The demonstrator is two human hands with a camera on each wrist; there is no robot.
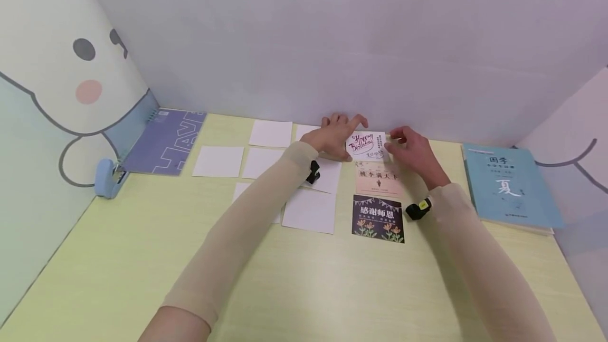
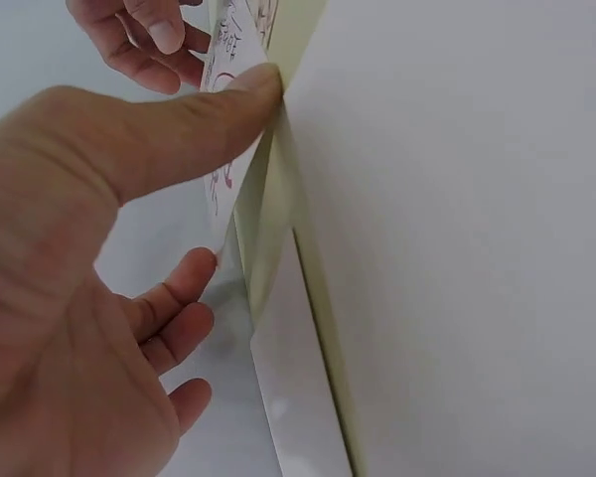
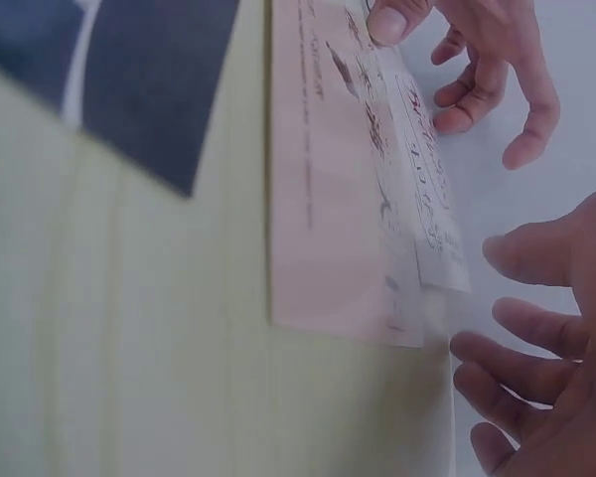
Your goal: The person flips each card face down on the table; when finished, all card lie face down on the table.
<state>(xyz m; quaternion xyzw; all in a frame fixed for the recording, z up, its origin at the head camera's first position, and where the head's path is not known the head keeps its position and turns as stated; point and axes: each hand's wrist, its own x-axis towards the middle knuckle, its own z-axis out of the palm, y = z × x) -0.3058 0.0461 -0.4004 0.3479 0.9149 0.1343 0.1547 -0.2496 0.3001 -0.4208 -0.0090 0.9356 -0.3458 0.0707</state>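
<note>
A white card with "Happy Birthday" lettering (image 1: 363, 144) lies at the back of the table by the wall. My left hand (image 1: 332, 137) pinches its left end, the thumb (image 2: 248, 94) on the near edge and a fingertip at the far edge. In the left wrist view the card looks tilted. My right hand (image 1: 415, 153) is at the card's right end, fingers parted and slightly bent, holding nothing; the right wrist view shows a small gap between thumb and card. Just in front lies a pink card (image 1: 377, 186), and nearer a dark card with orange flowers (image 1: 378, 219).
Several blank white cards (image 1: 310, 211) lie in rows left of the printed ones, some partly hidden beneath my left forearm. A purple notebook (image 1: 163, 141) and a blue stapler (image 1: 108, 178) are at far left. A teal book (image 1: 510, 186) lies at right. Walls border the table.
</note>
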